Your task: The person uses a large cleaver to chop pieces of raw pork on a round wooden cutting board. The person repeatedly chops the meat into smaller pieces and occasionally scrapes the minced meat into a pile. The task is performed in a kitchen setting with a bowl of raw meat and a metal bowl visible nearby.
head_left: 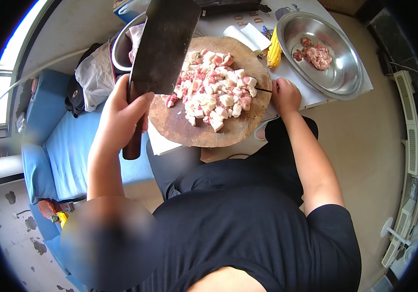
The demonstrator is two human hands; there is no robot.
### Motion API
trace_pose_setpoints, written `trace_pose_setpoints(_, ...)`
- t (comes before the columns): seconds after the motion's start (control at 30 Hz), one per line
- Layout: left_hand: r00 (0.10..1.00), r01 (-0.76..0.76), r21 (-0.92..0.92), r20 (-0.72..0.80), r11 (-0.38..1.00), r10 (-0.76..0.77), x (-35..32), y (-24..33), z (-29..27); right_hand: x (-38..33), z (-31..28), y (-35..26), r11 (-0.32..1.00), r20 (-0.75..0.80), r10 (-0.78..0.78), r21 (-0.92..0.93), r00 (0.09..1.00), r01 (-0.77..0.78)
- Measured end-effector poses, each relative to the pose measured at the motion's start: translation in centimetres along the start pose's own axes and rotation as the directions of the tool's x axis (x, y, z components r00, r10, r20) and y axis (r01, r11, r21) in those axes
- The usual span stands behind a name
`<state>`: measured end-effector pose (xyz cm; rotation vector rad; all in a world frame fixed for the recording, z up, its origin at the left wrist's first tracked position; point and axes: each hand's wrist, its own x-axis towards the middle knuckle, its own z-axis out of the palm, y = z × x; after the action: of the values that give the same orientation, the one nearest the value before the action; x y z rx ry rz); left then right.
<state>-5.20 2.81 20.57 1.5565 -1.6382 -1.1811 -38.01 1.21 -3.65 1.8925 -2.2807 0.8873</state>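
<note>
- Clearly, my left hand (121,117) was wrapped tight around the handle of the cleaver (165,48).
- My right hand (287,96) was curled at the right edge of the round chopping board (170,124); whether it gripped anything, I couldn't tell.
- Diced meat (216,92) lay heaped on the board, near the corn (274,51) and steel bowl (350,63).

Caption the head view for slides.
Left hand grips dark rectangular metal cleaver; diced pink and white meat lies on round wooden board.
</note>
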Motion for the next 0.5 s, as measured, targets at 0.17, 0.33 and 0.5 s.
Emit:
trace_pose_setpoints(0.17, 0.997, 0.018, 0.216, 0.073, 0.976, -0.034, 1.1, -4.0, 1.5, 0.2, 0.6, -0.5, 1.0, 0.004, -0.017, 0.023, 1.0, 0.016)
trace_pose_setpoints(0.33, 1.0, -0.025, 0.025, -0.001, 0.999, 0.025, 0.0, 0.5, 0.3, 0.2, 0.1, -0.1, 1.0, -0.011, -0.013, 0.003, 1.0, 0.013)
trace_pose_setpoints(0.5, 0.982, 0.102, 0.18, 0.138, 0.978, -0.128, 0.5, -3.6, 2.4, 0.3, 0.2, -0.7, 1.0, -0.024, -0.024, 0.017, 0.999, 0.024)
